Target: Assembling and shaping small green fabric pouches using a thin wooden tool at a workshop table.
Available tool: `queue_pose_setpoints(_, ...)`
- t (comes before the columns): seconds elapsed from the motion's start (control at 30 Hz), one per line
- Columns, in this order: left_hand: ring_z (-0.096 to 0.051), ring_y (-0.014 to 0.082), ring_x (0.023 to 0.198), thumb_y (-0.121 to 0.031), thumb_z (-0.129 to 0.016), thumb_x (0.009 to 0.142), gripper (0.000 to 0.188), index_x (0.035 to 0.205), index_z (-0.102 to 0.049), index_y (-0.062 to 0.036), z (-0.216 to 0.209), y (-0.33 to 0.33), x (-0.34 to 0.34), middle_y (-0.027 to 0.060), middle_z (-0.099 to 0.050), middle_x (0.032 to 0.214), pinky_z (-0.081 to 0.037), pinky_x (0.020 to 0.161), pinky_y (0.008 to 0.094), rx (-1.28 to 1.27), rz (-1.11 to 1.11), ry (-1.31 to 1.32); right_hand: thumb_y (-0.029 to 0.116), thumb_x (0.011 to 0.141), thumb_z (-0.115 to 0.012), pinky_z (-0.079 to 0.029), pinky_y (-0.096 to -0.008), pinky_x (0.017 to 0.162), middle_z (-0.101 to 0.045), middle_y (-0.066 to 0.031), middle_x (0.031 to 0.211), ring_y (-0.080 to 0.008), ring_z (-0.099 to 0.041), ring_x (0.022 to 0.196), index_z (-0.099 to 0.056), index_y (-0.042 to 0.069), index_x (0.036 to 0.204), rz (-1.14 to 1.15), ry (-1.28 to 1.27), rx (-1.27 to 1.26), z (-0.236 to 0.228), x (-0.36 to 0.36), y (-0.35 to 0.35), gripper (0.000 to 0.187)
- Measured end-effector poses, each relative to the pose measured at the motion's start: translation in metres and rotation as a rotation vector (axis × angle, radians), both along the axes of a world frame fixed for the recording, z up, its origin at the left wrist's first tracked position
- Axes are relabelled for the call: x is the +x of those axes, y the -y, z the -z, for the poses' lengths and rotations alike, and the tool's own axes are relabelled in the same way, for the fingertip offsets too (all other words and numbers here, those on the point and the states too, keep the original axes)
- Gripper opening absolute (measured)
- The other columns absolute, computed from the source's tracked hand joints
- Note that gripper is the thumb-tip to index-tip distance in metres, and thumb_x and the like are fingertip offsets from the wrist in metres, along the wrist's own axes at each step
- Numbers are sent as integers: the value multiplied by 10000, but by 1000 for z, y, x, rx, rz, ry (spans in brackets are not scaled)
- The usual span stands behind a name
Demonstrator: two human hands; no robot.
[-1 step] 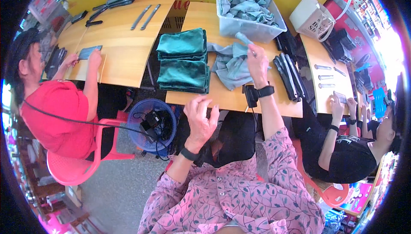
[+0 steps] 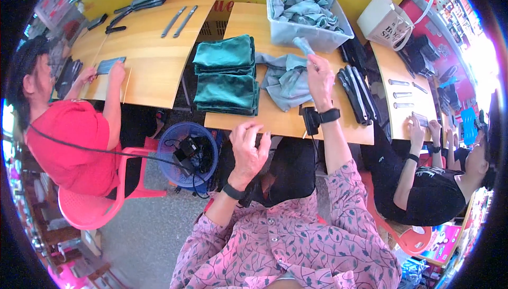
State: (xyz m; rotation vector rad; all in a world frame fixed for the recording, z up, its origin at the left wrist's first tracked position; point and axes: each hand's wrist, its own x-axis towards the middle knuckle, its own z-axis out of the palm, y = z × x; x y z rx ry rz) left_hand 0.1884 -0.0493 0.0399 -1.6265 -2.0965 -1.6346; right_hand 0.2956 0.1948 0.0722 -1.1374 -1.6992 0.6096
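My right hand (image 2: 321, 80) is closed on a pale blue-grey strip (image 2: 303, 45) that sticks up toward the bin; whether it is cloth or something stiff I cannot tell. Below and left of that hand, a crumpled grey-blue cloth (image 2: 288, 85) lies on the wooden table (image 2: 338, 130). My left hand (image 2: 247, 148) hovers in front of the table's near edge, fingers loosely bent and thumb apart, with nothing seen in it. Two neat stacks of dark green velvety cloth pieces, a far stack (image 2: 225, 53) and a near stack (image 2: 225, 92), sit left of the crumpled cloth.
Behind the cloth stands a clear plastic bin (image 2: 312, 37) of grey-blue cloths. Long black-and-grey items (image 2: 357, 96) lie at the table's right. A blue basket (image 2: 168, 170) with black devices is on the lower left. People work at a left table (image 2: 153, 80) and a right table (image 2: 394, 90).
The pale strip in my right hand has tipped slightly more upright, and the hand has shifted a little. My left hand has hardly moved.
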Motion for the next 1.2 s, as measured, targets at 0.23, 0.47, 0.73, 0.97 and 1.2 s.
queue_pose_setpoints(0.23,-643,191,827,-96,-704,870,179,1000,-650,14,7,4,1,100,-646,929,-512,764,291,-156,233,516,9,866,-664,-491,-263,829,-698,-73,995,-144,-638,884,-702,-18,1028,-198,-521,-218,-47,40,71,169)
queue_pose_setpoints(0.47,-550,99,1087,-273,-601,978,392,1257,-538,-6,-8,-20,-2,36,-579,1224,-447,931,280,-50,630,1329,-30,830,-680,-495,-249,812,-663,-37,943,-114,-616,845,-657,6,1002,-404,-831,-802,-63,57,131,177)
queue_pose_setpoints(0.73,-619,93,907,-164,-670,932,270,1156,-624,-20,-10,-37,-7,35,-680,1073,-492,821,251,120,449,1503,-7,900,-629,-489,-239,800,-680,-33,1001,-97,-616,857,-642,0,1137,-440,-811,-842,-40,40,167,238)
queue_pose_setpoints(0.97,-616,80,881,-188,-635,960,242,1130,-626,-16,-13,-28,-16,26,-678,1031,-501,780,242,140,392,1575,29,925,-621,-509,-249,769,-688,-46,1014,-107,-637,858,-638,5,1156,-424,-711,-892,-36,36,187,233)
queue_pose_setpoints(1.2,-583,57,816,-226,-620,973,220,1056,-637,-23,-5,-23,-16,1,-667,937,-489,722,224,110,376,1464,103,921,-664,-470,-200,635,-670,4,885,-56,-585,706,-666,21,1086,-368,-647,-913,-36,26,202,185)
